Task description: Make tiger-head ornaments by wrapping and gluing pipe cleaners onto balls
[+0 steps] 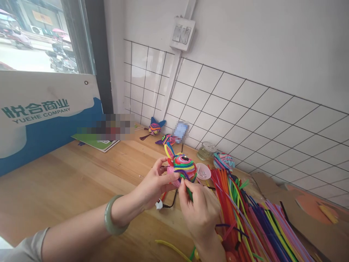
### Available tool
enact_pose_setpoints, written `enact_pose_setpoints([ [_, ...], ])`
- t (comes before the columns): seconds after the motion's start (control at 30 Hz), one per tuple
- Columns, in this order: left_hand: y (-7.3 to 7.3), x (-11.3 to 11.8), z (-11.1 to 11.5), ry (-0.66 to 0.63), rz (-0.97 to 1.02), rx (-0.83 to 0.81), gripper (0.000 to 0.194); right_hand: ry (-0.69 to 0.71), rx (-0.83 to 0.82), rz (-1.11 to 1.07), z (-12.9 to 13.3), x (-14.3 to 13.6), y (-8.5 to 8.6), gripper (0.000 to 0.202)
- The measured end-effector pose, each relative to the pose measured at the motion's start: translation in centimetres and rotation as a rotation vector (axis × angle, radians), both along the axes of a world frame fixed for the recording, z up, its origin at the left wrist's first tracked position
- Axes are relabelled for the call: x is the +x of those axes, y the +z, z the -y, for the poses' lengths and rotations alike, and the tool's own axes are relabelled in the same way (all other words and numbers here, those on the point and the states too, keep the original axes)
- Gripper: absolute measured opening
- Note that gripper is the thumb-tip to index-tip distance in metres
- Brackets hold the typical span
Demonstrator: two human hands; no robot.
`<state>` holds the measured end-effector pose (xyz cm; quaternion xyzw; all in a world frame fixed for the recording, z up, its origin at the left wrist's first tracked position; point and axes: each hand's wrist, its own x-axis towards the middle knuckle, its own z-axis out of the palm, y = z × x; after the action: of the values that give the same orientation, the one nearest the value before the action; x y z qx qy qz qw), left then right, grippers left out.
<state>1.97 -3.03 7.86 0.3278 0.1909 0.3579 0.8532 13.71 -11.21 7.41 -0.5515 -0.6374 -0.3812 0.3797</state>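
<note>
A striped, rainbow-coloured pipe-cleaner animal head (188, 168) with a dark eye and upright yellow, blue and pink ears is held up over the table. My left hand (155, 180), a green bangle (109, 215) on its wrist, grips the head from the left, thumb across its lower front. With thumb and fingertips closed, my right hand (201, 205) pinches a green pipe cleaner (188, 193) against the underside. My fingers cover part of that strand and the head's lower edge.
Loose pipe cleaners (256, 218) in many colours lie at the right. Behind stand a pink bowl (204, 171) of small bits, a glass jar (205, 151), a blurred phone (180, 131) and a finished-looking fuzzy figure (155, 127). A white plug (159, 204) lies below the hands.
</note>
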Motion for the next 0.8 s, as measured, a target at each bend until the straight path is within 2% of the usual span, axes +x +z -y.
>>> enact_pose_setpoints([
  [0.23,0.20,0.01,-0.23,0.059,0.010,0.031,0.050,0.038,-0.013,-0.025,-0.09,0.03,-0.06,0.016],
  [0.5,0.31,0.15,0.29,0.079,0.009,-0.001,0.054,0.013,0.010,-0.032,0.00,0.02,-0.01,0.011],
  [0.8,0.31,0.19,0.52,0.108,0.037,-0.021,0.052,0.033,-0.015,0.005,-0.17,-0.19,-0.13,0.010],
])
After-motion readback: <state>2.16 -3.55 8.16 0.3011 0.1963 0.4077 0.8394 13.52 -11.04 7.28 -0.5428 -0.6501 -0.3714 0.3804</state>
